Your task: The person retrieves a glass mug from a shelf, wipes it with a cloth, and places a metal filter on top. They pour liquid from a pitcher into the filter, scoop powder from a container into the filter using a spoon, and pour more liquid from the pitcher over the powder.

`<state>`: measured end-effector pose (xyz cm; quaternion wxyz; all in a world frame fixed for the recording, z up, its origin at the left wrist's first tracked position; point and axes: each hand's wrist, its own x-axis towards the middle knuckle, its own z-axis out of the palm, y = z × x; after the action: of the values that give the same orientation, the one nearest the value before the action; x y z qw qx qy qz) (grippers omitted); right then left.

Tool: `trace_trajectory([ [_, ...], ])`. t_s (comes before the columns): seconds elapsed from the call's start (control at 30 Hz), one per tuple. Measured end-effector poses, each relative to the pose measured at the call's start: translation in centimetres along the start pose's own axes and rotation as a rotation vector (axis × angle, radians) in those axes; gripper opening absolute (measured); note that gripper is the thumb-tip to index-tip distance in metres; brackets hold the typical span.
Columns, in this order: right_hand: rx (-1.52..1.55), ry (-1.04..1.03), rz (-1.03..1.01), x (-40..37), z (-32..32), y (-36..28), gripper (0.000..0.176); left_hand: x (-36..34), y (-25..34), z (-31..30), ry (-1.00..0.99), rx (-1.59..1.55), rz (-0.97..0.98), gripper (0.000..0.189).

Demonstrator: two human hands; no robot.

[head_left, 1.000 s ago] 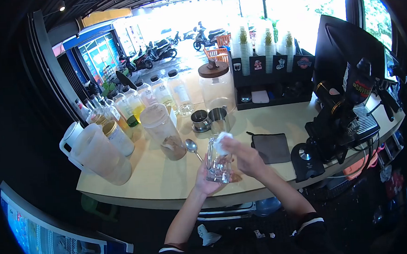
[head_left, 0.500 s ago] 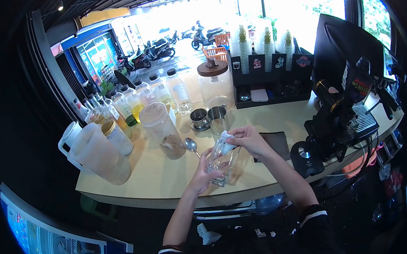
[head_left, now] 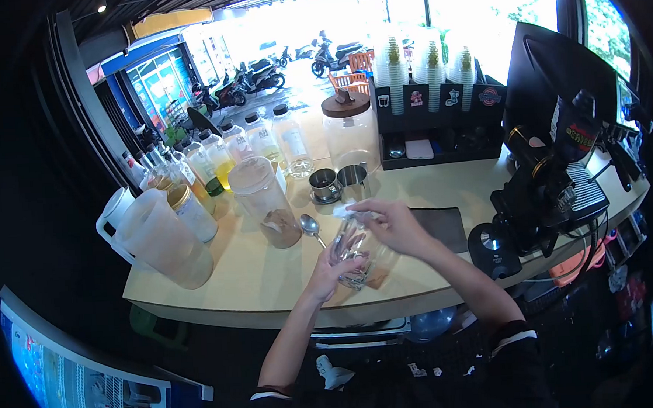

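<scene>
Grip-wise, my left hand (head_left: 328, 267) is wrapped tight around the tilted glass (head_left: 352, 251) low over the table's (head_left: 256, 278) near edge while my right hand (head_left: 394, 226) pinches a white tissue (head_left: 345, 212) at its rim, and I judge a hard push could slip the glass free and crack it.

Counted at the beige counter (head_left: 257, 285): one clear glass mug (head_left: 353, 253), one crumpled white cloth (head_left: 345, 212), one metal spoon (head_left: 311, 225), two small steel cups (head_left: 324, 183), one tall plastic canister of brown powder (head_left: 267, 203), one translucent plastic pitcher (head_left: 162, 238), one gold-lidded jar (head_left: 191, 212), one large glass jar with a wooden lid (head_left: 348, 133) and one dark rectangular mat (head_left: 444, 226). Three stacks of clear plastic cups (head_left: 389, 71) were noted. Black-capped clear bottles (head_left: 288, 141): at least six were counted; the farther ones could not be separated. Two hands were recorded: left hand (head_left: 327, 269) and right hand (head_left: 395, 226).
</scene>
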<state>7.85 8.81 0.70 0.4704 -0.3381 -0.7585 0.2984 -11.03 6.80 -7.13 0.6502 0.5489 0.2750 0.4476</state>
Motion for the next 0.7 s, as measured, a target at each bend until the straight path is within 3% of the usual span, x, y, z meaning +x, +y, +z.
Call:
trace_trajectory([
  [0.17, 0.237, -0.04, 0.097, 0.2, -1.2, 1.8, 0.021, 0.0, -0.8, -0.3, -0.081, -0.278, -0.02, 0.068],
  [0.27, 0.373, 0.266, 0.005, 0.4, -2.4, 1.8, 0.031, -0.4, -0.1, -0.3, -0.106, -0.469, -0.066, 0.061],
  [0.3, 0.372, 0.265, 0.005, 0.0, -2.2, 1.4, 0.031, -0.3, 0.1, -0.1, -0.106, -0.47, -0.065, 0.061],
  [0.37, -0.361, 0.202, -0.291, -1.4, -0.6, 0.8, 0.031, -0.2, 0.4, 0.1, -0.018, -0.318, -0.023, 0.057],
  [0.5, -0.435, 0.1, -0.51, -2.3, 1.7, 2.1, 0.049, 0.2, -0.1, 0.8, 0.028, -0.304, -0.064, 0.057],
  [0.57, -0.408, 0.037, -0.51, -4.9, 3.8, 1.0, 0.05, 0.7, -1.0, 0.7, 0.183, -0.522, -0.1, 0.057],
  [0.63, -0.387, -0.022, -0.514, -5.6, 3.8, 0.1, 0.052, 0.8, -1.0, 0.3, 0.058, -0.435, 0.019, 0.06],
  [0.7, -0.094, -0.18, -0.129, -5.9, 2.9, 0.1, 0.05, 0.4, -0.8, 0.5, 0.101, -0.487, -0.048, 0.062],
])
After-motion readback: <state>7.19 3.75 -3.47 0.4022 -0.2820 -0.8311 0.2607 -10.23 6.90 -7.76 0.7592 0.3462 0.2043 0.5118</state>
